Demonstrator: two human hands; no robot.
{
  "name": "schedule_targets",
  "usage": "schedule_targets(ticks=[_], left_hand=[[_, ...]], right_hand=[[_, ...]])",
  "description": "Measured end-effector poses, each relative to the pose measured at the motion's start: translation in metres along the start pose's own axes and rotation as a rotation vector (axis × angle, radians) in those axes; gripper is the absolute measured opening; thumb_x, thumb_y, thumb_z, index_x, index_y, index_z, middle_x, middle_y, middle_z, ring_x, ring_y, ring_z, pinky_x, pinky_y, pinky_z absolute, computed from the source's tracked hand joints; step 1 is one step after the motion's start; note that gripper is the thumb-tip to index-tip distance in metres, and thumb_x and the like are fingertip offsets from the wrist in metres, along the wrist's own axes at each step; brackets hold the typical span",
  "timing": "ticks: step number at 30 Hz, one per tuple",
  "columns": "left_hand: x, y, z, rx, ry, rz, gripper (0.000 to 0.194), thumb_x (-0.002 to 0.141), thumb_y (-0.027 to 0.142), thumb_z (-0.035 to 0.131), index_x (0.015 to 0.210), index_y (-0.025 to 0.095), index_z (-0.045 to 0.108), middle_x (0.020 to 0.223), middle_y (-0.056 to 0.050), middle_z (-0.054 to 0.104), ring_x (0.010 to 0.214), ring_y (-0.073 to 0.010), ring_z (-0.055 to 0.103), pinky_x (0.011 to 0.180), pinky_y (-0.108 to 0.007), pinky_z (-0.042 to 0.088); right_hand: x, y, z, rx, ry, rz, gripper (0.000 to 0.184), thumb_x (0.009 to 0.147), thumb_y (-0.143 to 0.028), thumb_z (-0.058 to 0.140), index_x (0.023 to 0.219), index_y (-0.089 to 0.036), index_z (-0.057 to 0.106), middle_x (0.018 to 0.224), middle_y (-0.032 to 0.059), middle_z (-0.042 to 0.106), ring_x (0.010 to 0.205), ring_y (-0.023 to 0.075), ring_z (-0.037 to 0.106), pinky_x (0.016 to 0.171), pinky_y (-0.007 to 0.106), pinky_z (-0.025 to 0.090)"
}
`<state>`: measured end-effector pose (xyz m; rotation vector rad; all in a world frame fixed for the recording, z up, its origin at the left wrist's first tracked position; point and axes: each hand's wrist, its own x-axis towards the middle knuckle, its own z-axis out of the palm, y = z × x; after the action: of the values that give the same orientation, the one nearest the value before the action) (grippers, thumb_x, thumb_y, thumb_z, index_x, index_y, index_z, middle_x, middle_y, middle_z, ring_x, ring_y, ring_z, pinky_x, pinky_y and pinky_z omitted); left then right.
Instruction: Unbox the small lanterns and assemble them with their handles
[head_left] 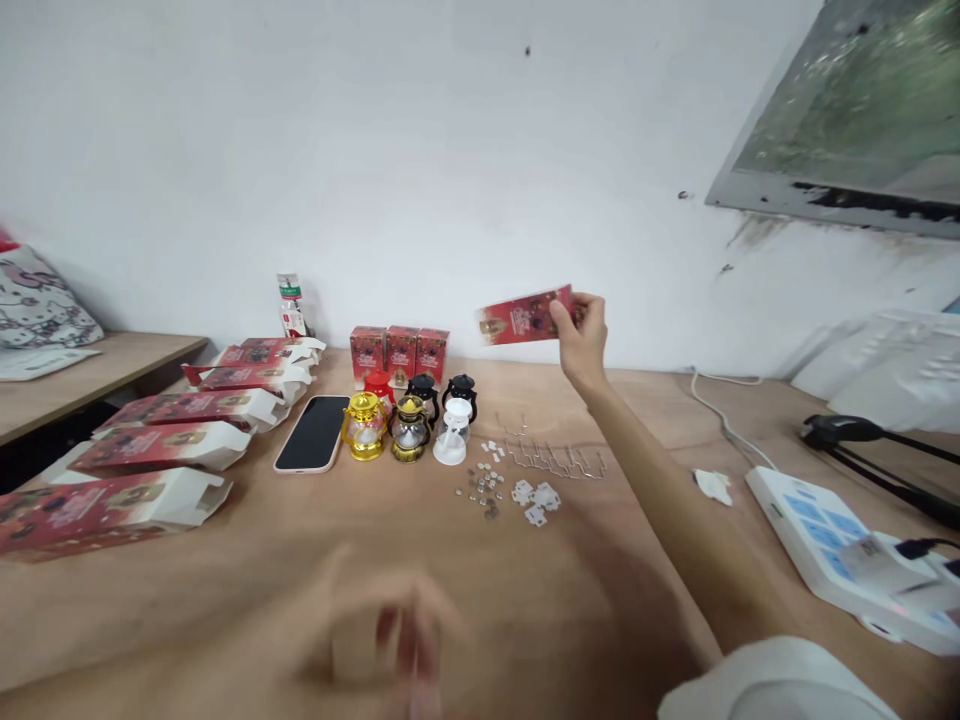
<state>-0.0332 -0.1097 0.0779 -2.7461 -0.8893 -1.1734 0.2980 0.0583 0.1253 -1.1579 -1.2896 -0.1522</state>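
My right hand (586, 335) is raised against the wall, fingers pinched on one end of a red printed box (521, 318); whether the box is folded flat cannot be told. Low in front, my left hand (390, 610) is smeared by motion, so its fingers do not show clearly. Small toy lanterns stand mid-table: a gold lantern (365, 428), a bronze-coloured lantern (409, 430), a white lantern (452, 432), and red and black ones behind. Right of them lie thin wire pieces (555, 458), small round metal discs (487, 482) and white plastic pieces (536, 497).
Three closed red boxes (401, 352) stand at the wall. Several open-ended red boxes (161, 447) lie in a row at left, beside a phone (313, 433). A power strip (840, 550) with cables and a black strap-like object (862, 435) lie at right.
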Motion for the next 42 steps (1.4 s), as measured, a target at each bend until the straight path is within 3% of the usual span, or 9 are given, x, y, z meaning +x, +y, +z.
schedule_targets(ticks=[3,7,9,13,18,26,32,36,42], left_hand=[[0.009,-0.004,0.001,0.12,0.043,0.034,0.051,0.084,0.038,0.053,0.134,0.034,0.039,0.112,-0.006,0.064,0.098,-0.0248,0.061,0.074,-0.039,0.052],[0.015,-0.006,0.027,0.42,0.216,0.083,0.086,0.074,0.044,0.063,0.144,0.02,0.02,0.13,-0.017,0.051,0.123,-0.0345,0.046,0.097,-0.051,0.04],[0.015,-0.007,0.041,0.479,0.18,0.073,0.091,0.072,0.049,0.061,0.144,0.015,0.018,0.135,-0.02,0.047,0.126,-0.0362,0.043,0.102,-0.052,0.034],[0.009,-0.011,0.057,0.401,-0.01,0.046,0.083,0.069,0.043,0.058,0.138,0.009,0.027,0.12,-0.019,0.06,0.108,-0.032,0.059,0.098,-0.047,0.041],[0.002,-0.016,0.057,0.369,-0.102,0.062,0.068,0.07,0.04,0.057,0.13,0.011,0.041,0.121,-0.017,0.061,0.1,-0.0281,0.063,0.081,-0.037,0.053],[0.001,-0.019,0.057,0.447,-0.1,0.13,0.059,0.073,0.041,0.054,0.122,0.007,0.051,0.115,-0.019,0.063,0.094,-0.0293,0.065,0.076,-0.038,0.054],[0.001,-0.023,0.056,0.451,-0.095,0.126,0.058,0.074,0.041,0.053,0.122,0.009,0.05,0.114,-0.018,0.064,0.094,-0.028,0.065,0.075,-0.036,0.055],[0.001,-0.026,0.055,0.443,-0.076,0.114,0.058,0.074,0.041,0.054,0.122,0.01,0.049,0.115,-0.016,0.064,0.095,-0.0269,0.065,0.075,-0.035,0.055],[0.001,-0.029,0.055,0.424,-0.045,0.078,0.061,0.074,0.042,0.054,0.125,0.01,0.045,0.114,-0.016,0.065,0.096,-0.0269,0.066,0.071,-0.034,0.056]], right_hand=[[-0.051,-0.036,-0.021,0.172,-0.047,0.005,0.036,0.084,-0.053,0.044,0.1,-0.021,0.041,0.092,0.0068,0.055,0.084,0.0191,0.057,0.073,0.035,0.049],[-0.139,-0.076,-0.025,0.278,-0.408,0.009,0.035,0.086,-0.046,0.045,0.11,-0.021,0.04,0.102,0.009,0.056,0.093,0.0208,0.057,0.08,0.036,0.049],[-0.173,-0.083,-0.021,0.302,-0.545,-0.012,0.038,0.087,-0.043,0.045,0.117,-0.02,0.038,0.108,0.0104,0.055,0.099,0.0219,0.056,0.084,0.037,0.048],[-0.209,-0.081,-0.011,0.322,-0.591,-0.027,0.036,0.09,-0.04,0.038,0.12,-0.019,0.038,0.108,0.0097,0.056,0.095,0.0218,0.057,0.082,0.037,0.048],[-0.22,-0.074,-0.008,0.352,-0.525,-0.038,0.04,0.094,-0.045,0.029,0.122,-0.02,0.038,0.111,0.0102,0.059,0.097,0.0218,0.06,0.079,0.035,0.049],[-0.223,-0.069,-0.01,0.283,-0.531,-0.082,0.047,0.095,-0.049,0.02,0.124,-0.018,0.042,0.111,0.0112,0.063,0.098,0.0219,0.063,0.079,0.035,0.051],[-0.213,-0.066,-0.011,0.273,-0.543,-0.117,0.046,0.097,-0.042,0.016,0.118,-0.019,0.049,0.094,0.0082,0.067,0.085,0.0207,0.066,0.07,0.033,0.052],[-0.206,-0.064,-0.012,0.259,-0.5,-0.211,0.043,0.097,-0.04,0.022,0.132,-0.02,0.037,0.114,0.0118,0.062,0.096,0.0208,0.063,0.077,0.035,0.052],[-0.197,-0.063,-0.011,0.267,-0.55,-0.305,0.041,0.098,-0.033,0.024,0.138,-0.026,0.032,0.08,0.0018,0.067,0.058,0.0149,0.06,0.055,0.028,0.05]])
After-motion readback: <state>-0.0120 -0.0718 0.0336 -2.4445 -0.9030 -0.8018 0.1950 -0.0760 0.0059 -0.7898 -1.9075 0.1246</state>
